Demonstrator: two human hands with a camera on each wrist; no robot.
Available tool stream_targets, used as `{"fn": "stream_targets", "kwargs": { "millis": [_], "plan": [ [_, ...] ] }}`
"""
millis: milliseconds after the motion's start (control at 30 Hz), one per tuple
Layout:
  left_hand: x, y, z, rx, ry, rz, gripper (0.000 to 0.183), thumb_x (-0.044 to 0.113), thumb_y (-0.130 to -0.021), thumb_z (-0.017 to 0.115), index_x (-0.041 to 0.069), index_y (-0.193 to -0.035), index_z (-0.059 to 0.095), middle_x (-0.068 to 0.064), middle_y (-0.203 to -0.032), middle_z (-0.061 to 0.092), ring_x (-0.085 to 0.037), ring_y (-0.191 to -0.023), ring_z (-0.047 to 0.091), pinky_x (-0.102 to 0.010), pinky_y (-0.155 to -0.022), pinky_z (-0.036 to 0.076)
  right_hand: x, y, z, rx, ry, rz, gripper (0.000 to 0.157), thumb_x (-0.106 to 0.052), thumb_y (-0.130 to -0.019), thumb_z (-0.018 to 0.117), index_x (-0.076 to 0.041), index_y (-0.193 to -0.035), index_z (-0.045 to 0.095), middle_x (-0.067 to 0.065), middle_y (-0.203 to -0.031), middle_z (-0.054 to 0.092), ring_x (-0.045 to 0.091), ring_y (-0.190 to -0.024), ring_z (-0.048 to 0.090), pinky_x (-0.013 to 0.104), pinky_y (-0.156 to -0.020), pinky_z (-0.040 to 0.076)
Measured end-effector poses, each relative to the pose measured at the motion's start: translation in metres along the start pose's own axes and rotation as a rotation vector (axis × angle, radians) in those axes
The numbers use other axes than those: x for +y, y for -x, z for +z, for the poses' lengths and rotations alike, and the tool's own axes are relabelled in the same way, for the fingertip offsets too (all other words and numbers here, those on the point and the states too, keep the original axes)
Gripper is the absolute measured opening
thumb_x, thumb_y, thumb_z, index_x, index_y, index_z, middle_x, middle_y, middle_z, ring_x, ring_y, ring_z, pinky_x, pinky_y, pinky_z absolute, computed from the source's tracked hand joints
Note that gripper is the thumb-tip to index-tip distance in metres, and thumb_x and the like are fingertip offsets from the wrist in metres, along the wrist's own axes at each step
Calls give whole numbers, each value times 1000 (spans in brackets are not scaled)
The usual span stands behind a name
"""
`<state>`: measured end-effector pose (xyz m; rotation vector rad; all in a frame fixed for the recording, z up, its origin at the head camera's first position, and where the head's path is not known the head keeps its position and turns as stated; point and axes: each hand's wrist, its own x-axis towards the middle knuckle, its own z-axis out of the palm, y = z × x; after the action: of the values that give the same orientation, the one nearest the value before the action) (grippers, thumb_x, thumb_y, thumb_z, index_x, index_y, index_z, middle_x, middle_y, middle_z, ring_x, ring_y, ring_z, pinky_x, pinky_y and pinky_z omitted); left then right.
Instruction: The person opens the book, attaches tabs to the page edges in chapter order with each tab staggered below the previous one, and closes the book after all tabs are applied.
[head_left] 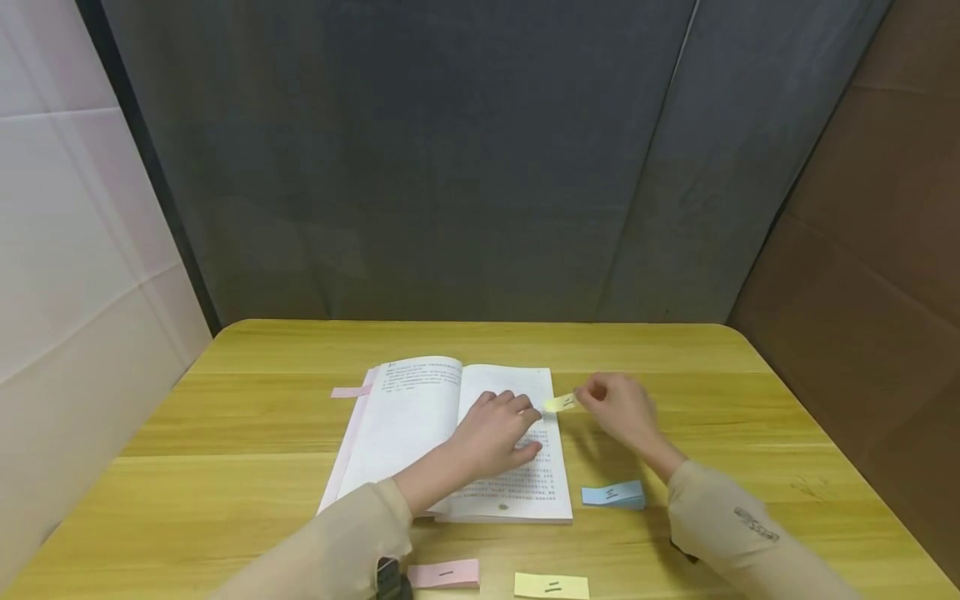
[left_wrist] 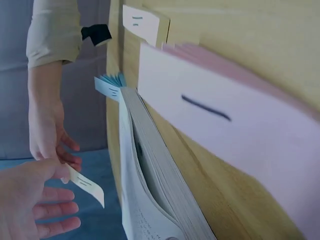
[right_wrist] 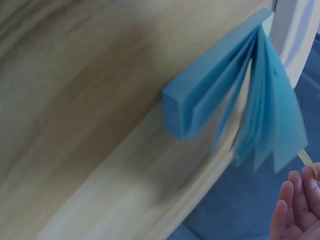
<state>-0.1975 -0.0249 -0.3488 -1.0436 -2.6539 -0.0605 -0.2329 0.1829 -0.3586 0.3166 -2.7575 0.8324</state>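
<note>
An open book (head_left: 405, 429) lies on the table, its right-hand page partly covered by my left hand (head_left: 495, 433). The fingers of that hand look extended and loosely spread in the left wrist view. Just past the page's right edge, my right hand (head_left: 621, 410) pinches a yellow sticky note (head_left: 561, 403) by its outer end. The note bears a two-stroke mark, and its free end (left_wrist: 95, 190) curls in the left wrist view. My left fingertips are very near the note; whether they touch it I cannot tell.
A pink tab (head_left: 349, 392) sticks out from the book's left side. Nearer me lie a pink sticky-note pad (head_left: 444, 573) and a yellow pad (head_left: 551, 586). A blue pad (head_left: 613, 495), its leaves fanned, sits right of the book. Dark cloth (head_left: 450, 167) hangs behind the table.
</note>
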Motion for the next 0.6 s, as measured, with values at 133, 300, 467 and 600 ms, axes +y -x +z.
{"fn": "stream_targets", "kwargs": {
  "millis": [133,300,467,600],
  "plan": [
    [-1,-8,8,-38,-9,-22,38,39,-80,57,12,-106,62,0,-101,58,-16,-88,52,-32,-74,41,3,0,4,-30,-2,30,17,-29,-81,59,-17,-70,63,-7,-64,55,13,-56,47,29,-50,36],
    [-1,-16,19,-88,-17,-26,39,40,-80,57,12,-107,61,0,-103,57,-16,-89,51,-32,-74,41,6,0,8,-56,0,42,15,-28,-80,59,-17,-72,63,-6,-66,56,12,-57,48,28,-50,37],
    [1,-21,29,-138,-25,-26,43,42,-79,58,12,-109,59,1,-106,55,-16,-93,50,-32,-76,40,7,1,11,-52,0,42,16,-28,-80,59,-17,-69,62,-6,-63,54,13,-55,46,28,-48,36],
    [3,-25,35,-181,-16,-40,45,43,-79,59,12,-112,58,1,-110,54,-16,-96,50,-34,-78,40,9,1,13,-46,4,37,16,-28,-81,59,-17,-69,62,-7,-62,54,12,-54,46,27,-47,35]
  ]
}}
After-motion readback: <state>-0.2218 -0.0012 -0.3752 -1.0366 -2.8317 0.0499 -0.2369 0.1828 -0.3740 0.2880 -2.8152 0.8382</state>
